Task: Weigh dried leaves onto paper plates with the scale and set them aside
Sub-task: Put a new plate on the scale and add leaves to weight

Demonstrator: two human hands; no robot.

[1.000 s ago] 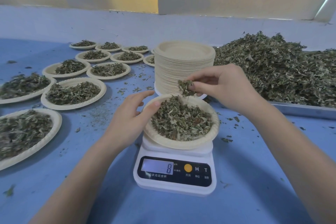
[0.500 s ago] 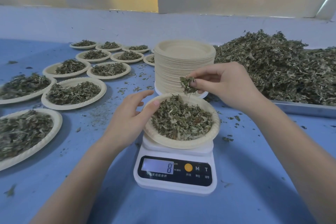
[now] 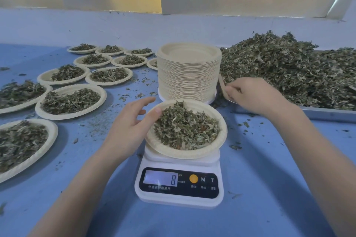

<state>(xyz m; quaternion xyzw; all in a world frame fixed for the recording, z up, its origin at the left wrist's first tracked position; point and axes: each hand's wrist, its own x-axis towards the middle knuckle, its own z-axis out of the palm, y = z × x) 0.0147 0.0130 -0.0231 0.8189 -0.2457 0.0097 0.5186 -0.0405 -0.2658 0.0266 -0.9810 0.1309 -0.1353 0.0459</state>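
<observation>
Head view: left hand point(image 3: 131, 121) pinches the light, floppy paper plate point(image 3: 217, 146) rim on the scale point(image 3: 179, 196); right hand point(image 3: 256, 96) grips a stick; loose leaves point(image 3: 185, 127) spill easily.

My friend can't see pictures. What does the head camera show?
A left hand grips a leaf-filled round beige paper plate on a white digital scale reading 8. The right hand reaches the big dried-leaf pile.

Soft, even daylight; faint shadows, wide-angle bending at edges.
</observation>
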